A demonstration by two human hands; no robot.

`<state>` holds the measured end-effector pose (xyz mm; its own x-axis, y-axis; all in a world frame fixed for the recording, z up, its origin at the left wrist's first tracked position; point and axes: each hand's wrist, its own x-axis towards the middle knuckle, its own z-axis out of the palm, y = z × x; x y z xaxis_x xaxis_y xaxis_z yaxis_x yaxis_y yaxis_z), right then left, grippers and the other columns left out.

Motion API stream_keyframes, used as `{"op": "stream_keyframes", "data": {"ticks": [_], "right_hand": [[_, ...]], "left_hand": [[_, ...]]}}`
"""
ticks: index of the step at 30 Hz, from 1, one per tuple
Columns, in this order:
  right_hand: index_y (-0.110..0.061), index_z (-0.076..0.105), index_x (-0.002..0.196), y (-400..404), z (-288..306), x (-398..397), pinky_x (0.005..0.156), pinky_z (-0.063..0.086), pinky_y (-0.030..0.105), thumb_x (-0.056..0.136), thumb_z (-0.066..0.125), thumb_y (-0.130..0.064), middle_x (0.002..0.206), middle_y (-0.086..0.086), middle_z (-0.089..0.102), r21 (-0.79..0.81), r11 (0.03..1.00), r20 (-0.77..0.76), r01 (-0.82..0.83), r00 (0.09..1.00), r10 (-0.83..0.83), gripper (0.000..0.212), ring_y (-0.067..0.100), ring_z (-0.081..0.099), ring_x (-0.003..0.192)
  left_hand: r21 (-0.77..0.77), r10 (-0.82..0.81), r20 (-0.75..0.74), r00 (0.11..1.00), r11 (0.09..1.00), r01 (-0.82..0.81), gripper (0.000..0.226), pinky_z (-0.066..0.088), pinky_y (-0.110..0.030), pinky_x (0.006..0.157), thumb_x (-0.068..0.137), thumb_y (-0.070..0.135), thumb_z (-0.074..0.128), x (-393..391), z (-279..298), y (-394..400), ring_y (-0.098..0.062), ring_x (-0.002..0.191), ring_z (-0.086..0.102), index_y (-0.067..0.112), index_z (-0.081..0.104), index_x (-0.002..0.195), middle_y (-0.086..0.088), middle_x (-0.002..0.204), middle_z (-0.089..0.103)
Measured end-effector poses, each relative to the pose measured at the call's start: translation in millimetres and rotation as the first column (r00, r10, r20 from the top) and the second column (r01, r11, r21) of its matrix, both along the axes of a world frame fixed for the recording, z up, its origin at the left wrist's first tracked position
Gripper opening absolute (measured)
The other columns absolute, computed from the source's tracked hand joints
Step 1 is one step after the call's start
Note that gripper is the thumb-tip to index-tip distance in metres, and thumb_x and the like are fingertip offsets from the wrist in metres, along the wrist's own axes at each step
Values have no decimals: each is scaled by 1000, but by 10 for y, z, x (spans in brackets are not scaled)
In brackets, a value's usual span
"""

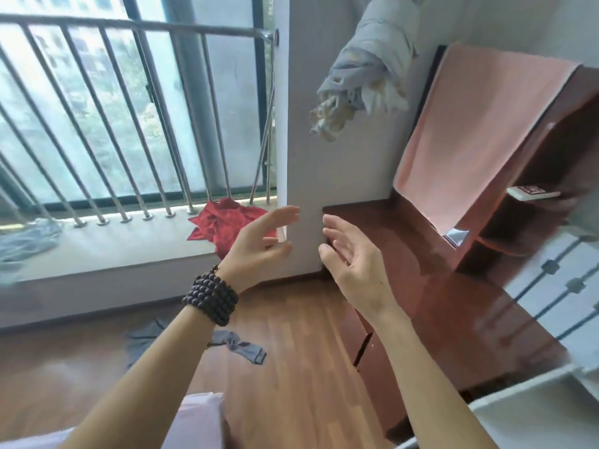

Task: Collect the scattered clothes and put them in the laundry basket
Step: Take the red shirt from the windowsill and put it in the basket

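Window railing (pixel 136 27): ran across the upper left, above a pale sill.
Wooden desk (pixel 437 286): dark red-brown, along the right; a pink cloth (pixel 479 124) hung down its upright part.
Grey-and-patterned bundle (pixel 366 76): blurred, high against the white pillar, above both hands and touching neither; whether hung or in the air could not be told.
Red garment (pixel 227 225): crumpled on the sill at the foot of the railing, just beyond the left hand.
Pale blue garment (pixel 26 241): on the sill, far left, well apart from both hands.
Grey garment (pixel 240 346): flat on the wood floor under the left forearm, long axis running left to right.
Left hand (pixel 259 244): raised, fingers spread and loosely bent, holding nothing; beaded bracelet (pixel 210 298) on the wrist.
Right hand (pixel 353 254): raised beside it, palm inward, fingers relaxed, holding nothing.
Key relation: the red garment lay ahead and slightly left, the left hand clearly nearer.
Laundry basket: not in view.
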<state>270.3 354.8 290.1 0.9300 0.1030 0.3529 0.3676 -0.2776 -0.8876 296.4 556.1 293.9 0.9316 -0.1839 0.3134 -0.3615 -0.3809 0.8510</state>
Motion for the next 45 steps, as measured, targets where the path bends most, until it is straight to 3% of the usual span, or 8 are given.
{"op": "stream_keyframes", "data": {"ticks": [5, 12, 17, 21, 23, 30, 40, 45], "right_hand": [[-24, 58, 142, 113, 16, 650, 111, 45, 23, 97, 64, -15, 133, -21, 61, -12, 992, -25, -125, 992, 125, 46, 2, 60, 128], [-26, 60, 140, 324, -60, 1539, 104, 48, 23, 96, 69, -20, 134, -10, 65, 1, 966, -68, -259, 964, 258, 46, 4, 62, 125], [-28, 59, 141, 638, -159, 2045, 105, 49, 25, 91, 65, -34, 136, -6, 65, -35, 937, -103, -347, 934, 342, 51, 7, 61, 126], [-25, 58, 140, 918, -236, 2501, 91, 46, 1, 97, 68, -19, 131, -8, 63, -59, 928, -117, -368, 926, 359, 45, 5, 61, 120], [-24, 58, 141, 1120, -295, 2751, 86, 45, -3, 98, 67, -19, 129, -9, 62, -85, 923, -125, -375, 923, 363, 45, 3, 60, 116], [-26, 57, 143, 2073, -556, 3848, 105, 47, 22, 97, 67, -22, 139, -7, 64, -119, 920, -146, -374, 923, 356, 47, 7, 62, 125], [-35, 50, 146, 3012, -1259, 5161, 107, 53, 34, 97, 67, -30, 146, -8, 56, -179, 921, -326, -345, 904, 275, 52, 11, 59, 128], [-38, 46, 149, 3337, -1775, 5945, 105, 54, 35, 94, 67, -34, 150, -8, 51, -251, 900, -424, -356, 876, 228, 59, 10, 57, 129]], "left_hand": [[20, 122, 30, 992, 992, -123, 54, 54, -32, 102, 88, 4, 66, 439, 36, 136, -4, 124, 59, 23, 57, 138, 9, 134, 64], [-22, 287, -15, 958, 958, -287, 52, 53, -12, 87, 88, -1, 63, 918, 18, 417, 11, 119, 56, 31, 57, 129, 16, 126, 63], [26, 374, -47, 926, 928, -373, 51, 55, -31, 100, 88, 5, 65, 1304, -150, 725, -1, 126, 57, 21, 57, 136, 7, 133, 63], [17, 393, -60, 917, 919, -393, 52, 55, -32, 100, 89, 6, 65, 1690, -254, 924, -3, 126, 57, 20, 56, 138, 5, 134, 63], [15, 393, -76, 916, 919, -393, 52, 55, -32, 100, 88, 6, 64, 1935, -344, 1093, -3, 126, 57, 20, 56, 137, 6, 133, 64], [10, 385, -130, 914, 922, -387, 53, 55, -34, 101, 89, 6, 65, 3065, -722, 2009, -3, 125, 58, 21, 55, 138, 8, 132, 64], [176, 393, -276, 877, 918, -355, 59, 52, -33, 102, 87, 14, 67, 4419, -1391, 2989, -12, 126, 56, 24, 50, 142, 2, 136, 61], [338, 342, -308, 888, 912, -234, 68, 48, -35, 109, 83, 19, 70, 5279, -1854, 3334, -15, 129, 53, 18, 45, 146, -3, 142, 55]]}}
